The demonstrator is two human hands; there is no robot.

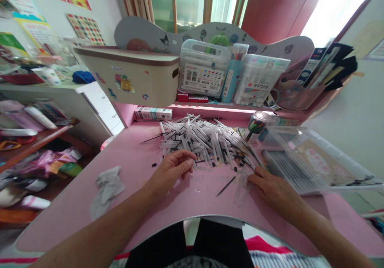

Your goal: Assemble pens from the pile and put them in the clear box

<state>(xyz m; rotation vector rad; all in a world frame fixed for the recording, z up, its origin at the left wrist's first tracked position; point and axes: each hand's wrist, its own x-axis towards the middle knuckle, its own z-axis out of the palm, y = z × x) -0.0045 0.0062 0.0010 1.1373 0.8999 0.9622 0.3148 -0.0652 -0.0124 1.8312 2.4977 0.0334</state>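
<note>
A heap of clear plastic pen barrels (195, 134), mixed with thin black refills and small black caps, lies on the pink desk (135, 148). At its near edge is my left hand (175, 168), fingers loosely curved and thumb apart, with nothing visible in the grasp. My right hand (267, 184) is closed, its fingertips at a few loose clear pen tubes (240, 190) at the heap's right; the exact grip is partly hidden. Between the hands lies a single black refill (225, 187). A small black cap (154, 165) rests left of the heap.
Right of my right hand, an open clear plastic box (288, 172) holds a row of pens. A jar (257, 125) stands behind it. A crumpled white cloth (109, 184) lies at left. On the back shelf are a beige bin (144, 78), marker cases (204, 68) and a pen holder (300, 94).
</note>
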